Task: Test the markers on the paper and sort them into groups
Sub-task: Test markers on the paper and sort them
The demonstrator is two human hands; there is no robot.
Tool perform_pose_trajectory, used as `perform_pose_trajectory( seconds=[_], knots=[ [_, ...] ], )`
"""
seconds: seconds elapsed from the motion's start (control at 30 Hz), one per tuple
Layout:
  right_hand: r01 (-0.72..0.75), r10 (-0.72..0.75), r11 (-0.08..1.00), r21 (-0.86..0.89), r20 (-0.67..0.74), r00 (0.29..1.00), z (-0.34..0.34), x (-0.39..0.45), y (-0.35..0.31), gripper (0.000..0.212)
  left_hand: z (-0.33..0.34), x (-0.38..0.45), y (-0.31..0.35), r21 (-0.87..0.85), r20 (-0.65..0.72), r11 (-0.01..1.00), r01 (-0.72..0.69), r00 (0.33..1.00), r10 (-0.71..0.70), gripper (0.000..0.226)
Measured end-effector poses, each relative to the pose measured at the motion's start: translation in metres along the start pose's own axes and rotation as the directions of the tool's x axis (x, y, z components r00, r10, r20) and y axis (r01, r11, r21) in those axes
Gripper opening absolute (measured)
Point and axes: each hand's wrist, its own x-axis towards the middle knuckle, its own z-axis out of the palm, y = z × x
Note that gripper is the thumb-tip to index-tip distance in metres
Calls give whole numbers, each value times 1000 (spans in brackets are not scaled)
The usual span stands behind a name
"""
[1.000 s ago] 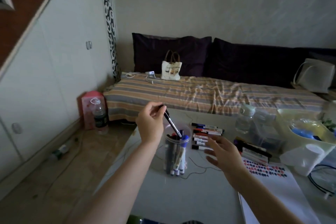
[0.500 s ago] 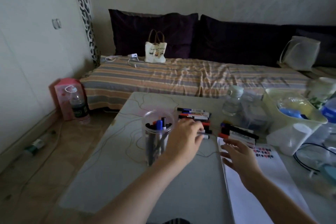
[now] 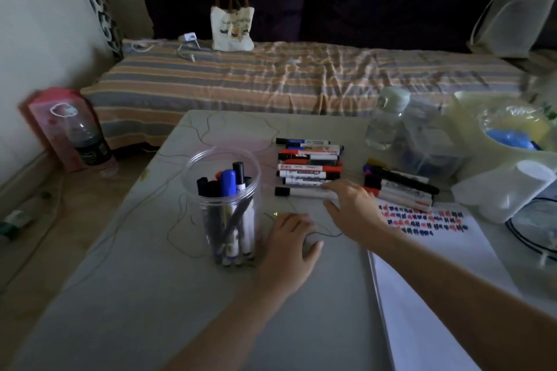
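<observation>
A clear plastic jar (image 3: 223, 211) stands on the grey table (image 3: 168, 295) and holds several capped markers. To its right lies a row of several markers (image 3: 309, 164), side by side. A second group of markers (image 3: 401, 185) lies further right, above the white paper pad (image 3: 428, 274) with its red, blue and black test marks. My left hand (image 3: 289, 245) rests palm down on the table beside the jar and holds nothing. My right hand (image 3: 352, 211) reaches over the pad's corner, its fingertips on the end of the nearest black-capped marker (image 3: 297, 191).
Two clear water bottles (image 3: 388, 117) stand at the back right, next to a pale yellow basin (image 3: 465, 117) and a white paper roll (image 3: 518, 190). A black cable (image 3: 524, 238) loops at the right edge. Beyond the table is a striped sofa bed (image 3: 241, 78).
My left hand brought a black marker from above the jar to the row, let it go and drew back onto the table. My right hand moved left from the pad onto that marker.
</observation>
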Motion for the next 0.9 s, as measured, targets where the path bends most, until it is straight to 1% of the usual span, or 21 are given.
perform_pose_trajectory(
  seconds=[0.13,0.2,0.23,0.27,0.33,0.37,0.4,0.47,0.5,0.53,0.6,0.67,0.73,0.77,0.83,0.9],
  knots=[
    [15,-2,979,-205,66,998,24,26,-10,37,2,-1,-3,-32,-23,999,-5,1000,4,22],
    [11,10,967,-256,81,997,28,25,-12,33,3,0,-4,-33,-43,999,0,999,-1,20],
    [16,2,969,-246,73,997,27,22,-13,30,3,0,-4,-61,-53,998,18,998,-21,18],
    [23,-12,979,-201,54,998,23,17,-12,28,1,1,-4,-120,-56,991,63,996,-70,17],
    [33,-33,999,-32,8,999,9,2,-12,24,-4,2,-2,-278,-5,937,212,975,-223,19],
    [27,-27,999,45,-2,1000,0,-9,-12,22,-8,3,1,-363,43,883,298,952,-303,19],
    [8,-9,996,89,6,1000,-10,-21,-11,20,-13,4,4,-457,97,803,384,918,-383,19],
    [-40,32,991,127,59,998,-26,-46,-5,17,-23,9,18,-626,194,588,512,832,-520,27],
    [-55,43,987,148,85,996,-32,-59,-3,16,-27,14,27,-665,220,513,542,799,-560,32],
    [-63,47,983,173,94,994,-37,-70,-1,14,-31,19,36,-689,249,465,556,785,-568,32],
    [-43,33,976,215,47,998,-46,-91,-1,9,-36,26,62,-767,327,350,538,797,-508,22],
    [2,18,971,241,-78,997,-55,-106,-4,7,-39,31,89,-840,366,201,505,798,-478,17],
    [35,20,965,260,-205,979,-64,-119,-7,14,-43,34,110,-869,397,68,490,772,-496,16],
    [51,16,963,265,-245,969,-68,-124,-8,20,-44,35,117,-871,421,7,491,755,-502,17],
    [63,16,960,272,-279,960,-74,-135,-10,22,-45,35,127,-871,444,-61,488,725,-527,18],
    [45,19,979,198,-309,951,-76,-142,-9,22,-40,35,136,-865,451,-93,494,683,-575,18]
  ],
)
